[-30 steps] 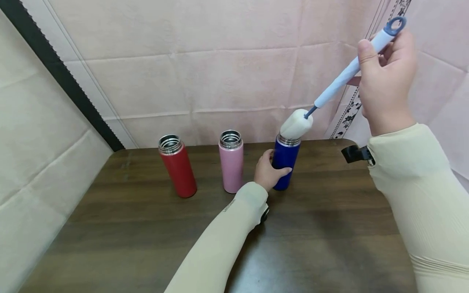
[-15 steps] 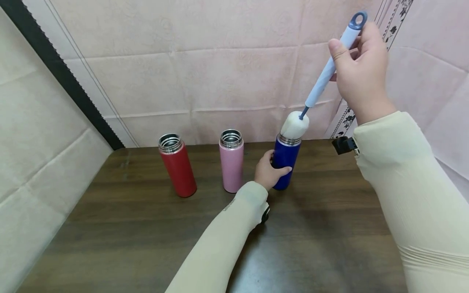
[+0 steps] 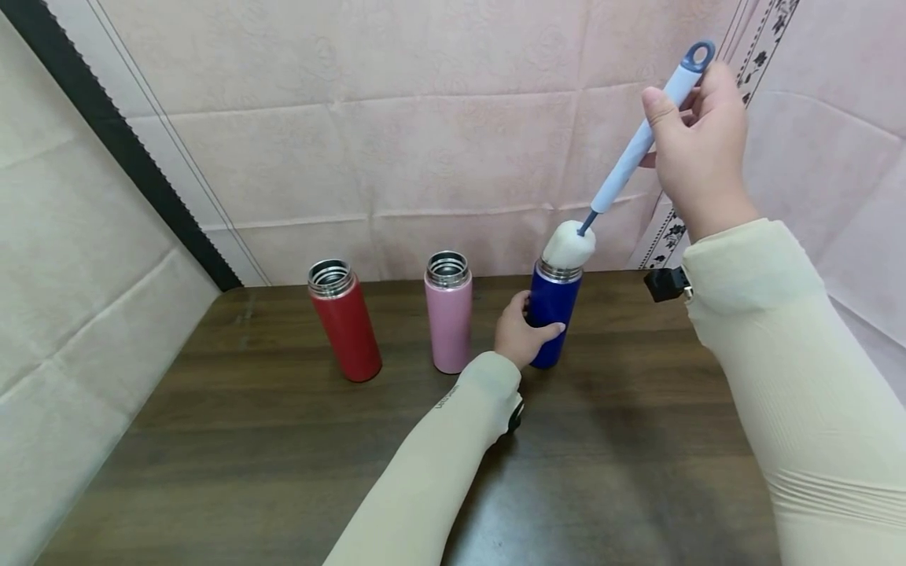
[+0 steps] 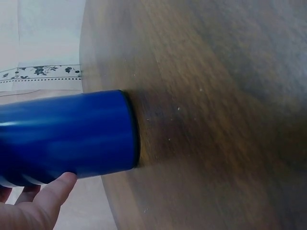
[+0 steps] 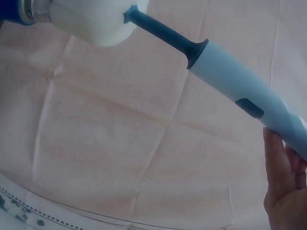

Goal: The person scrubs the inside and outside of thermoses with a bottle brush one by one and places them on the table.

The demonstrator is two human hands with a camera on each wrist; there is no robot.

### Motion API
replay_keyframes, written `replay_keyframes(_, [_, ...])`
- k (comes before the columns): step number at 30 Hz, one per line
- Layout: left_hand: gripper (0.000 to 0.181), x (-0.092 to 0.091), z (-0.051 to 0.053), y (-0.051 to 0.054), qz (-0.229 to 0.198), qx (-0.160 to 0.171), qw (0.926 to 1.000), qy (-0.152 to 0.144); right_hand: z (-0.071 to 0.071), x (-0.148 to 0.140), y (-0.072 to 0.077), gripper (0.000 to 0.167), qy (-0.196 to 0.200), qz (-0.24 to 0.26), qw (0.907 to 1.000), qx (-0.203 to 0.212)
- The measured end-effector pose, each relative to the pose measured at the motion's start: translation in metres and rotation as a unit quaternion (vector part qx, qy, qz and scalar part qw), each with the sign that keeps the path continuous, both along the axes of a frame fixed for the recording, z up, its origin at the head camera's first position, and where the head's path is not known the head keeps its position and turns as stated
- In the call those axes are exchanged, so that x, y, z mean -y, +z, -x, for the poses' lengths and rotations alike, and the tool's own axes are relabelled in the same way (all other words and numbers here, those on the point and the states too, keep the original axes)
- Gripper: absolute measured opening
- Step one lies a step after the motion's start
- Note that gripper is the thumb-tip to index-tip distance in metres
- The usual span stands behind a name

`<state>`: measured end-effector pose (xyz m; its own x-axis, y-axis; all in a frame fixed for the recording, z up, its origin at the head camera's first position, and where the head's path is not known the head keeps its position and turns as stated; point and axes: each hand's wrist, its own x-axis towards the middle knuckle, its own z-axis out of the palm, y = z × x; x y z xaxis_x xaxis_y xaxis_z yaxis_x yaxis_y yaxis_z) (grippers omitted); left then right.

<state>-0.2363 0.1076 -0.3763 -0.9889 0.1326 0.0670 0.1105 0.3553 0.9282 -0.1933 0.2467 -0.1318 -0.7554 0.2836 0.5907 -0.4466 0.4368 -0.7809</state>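
Note:
My left hand (image 3: 521, 334) grips the lower body of the blue bottle (image 3: 552, 303), which stands upright on the table; in the left wrist view the thumb lies along the blue bottle (image 4: 72, 134). My right hand (image 3: 704, 149) holds the light blue handle (image 3: 630, 161) of a brush near its ringed end, tilted up to the right. The white brush head (image 3: 569, 245) sits in the mouth of the blue bottle, mostly above the steel rim. The right wrist view shows fingers under the handle (image 5: 240, 81).
A pink bottle (image 3: 449, 322) stands left of the blue one, with a red bottle (image 3: 347, 322) farther left; both are uncapped. The brown wooden table (image 3: 283, 472) meets a pale cloth backdrop (image 3: 453, 157) behind the bottles.
My right hand has moved left, then slightly down, so the brush stands steeper. The white head has sunk slightly lower at the blue bottle's mouth. My left hand has kept its grip.

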Motion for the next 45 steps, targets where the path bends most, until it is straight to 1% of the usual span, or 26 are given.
replay_keyframes(5, [0.070, -0.002, 0.002, -0.001, -0.003, 0.009, 0.9999, 0.005, 0.001, 0.000, -0.003, 0.021, 0.008, 0.010, 0.9999, -0.005])
replay_keyframes(8, [0.070, -0.001, 0.002, -0.002, -0.001, 0.011, 0.9999, 0.004, 0.001, 0.001, -0.003, 0.021, 0.010, 0.011, 0.9999, 0.001])
replay_keyframes(15, [0.068, 0.001, -0.001, -0.001, -0.007, 0.004, 1.0000, 0.003, 0.003, 0.003, -0.002, 0.024, 0.008, -0.007, 0.9999, 0.013])
replay_keyframes(20, [0.068, 0.003, -0.001, -0.001, -0.007, 0.004, 1.0000, 0.002, 0.003, 0.007, 0.000, 0.020, 0.015, -0.014, 0.9995, 0.023])
replay_keyframes(23, [0.068, 0.003, -0.001, -0.001, -0.004, 0.006, 1.0000, 0.002, 0.006, 0.012, -0.001, 0.017, 0.019, -0.033, 0.9991, 0.019])
replay_keyframes(26, [0.068, 0.003, 0.000, -0.001, -0.003, 0.007, 1.0000, 0.002, 0.011, 0.015, -0.004, 0.017, 0.021, -0.054, 0.9982, 0.017])
replay_keyframes(28, [0.068, 0.003, -0.001, -0.001, -0.003, 0.007, 1.0000, 0.001, 0.013, 0.016, -0.006, 0.018, 0.018, -0.071, 0.9971, 0.023])
replay_keyframes(33, [0.067, 0.002, -0.001, -0.002, 0.001, 0.004, 1.0000, 0.000, 0.018, 0.019, -0.014, 0.018, 0.015, -0.094, 0.9949, 0.035])
replay_keyframes(37, [0.067, 0.002, -0.001, -0.002, 0.001, 0.001, 1.0000, 0.002, 0.020, 0.020, -0.019, 0.018, 0.015, -0.094, 0.9948, 0.034])
replay_keyframes(42, [0.067, 0.001, -0.002, -0.001, 0.002, 0.002, 1.0000, 0.004, 0.022, 0.019, -0.025, 0.018, 0.017, -0.096, 0.9950, 0.023])
replay_keyframes(45, [0.067, 0.001, -0.003, 0.000, 0.001, 0.002, 1.0000, 0.002, 0.021, 0.018, -0.028, 0.018, 0.018, -0.095, 0.9950, 0.027])
